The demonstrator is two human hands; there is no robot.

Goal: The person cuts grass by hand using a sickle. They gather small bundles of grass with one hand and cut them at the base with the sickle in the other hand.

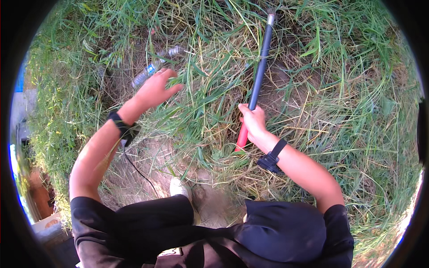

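My right hand grips a long-handled tool near its lower end. The tool's shaft is dark blue, with a red end below my fist and a silver metal collar at the far end. Grass hides what lies beyond the collar. My left hand is held over the grass with its fingers apart and nothing in it. Just behind it, a clear plastic bottle with a blue label lies in the grass. Loose cut-looking grass spreads between my two hands.
Bare soil shows around my light shoe. A black cable hangs from the device strapped to my left wrist. Tall green plants stand along the left, with blurred objects beyond them.
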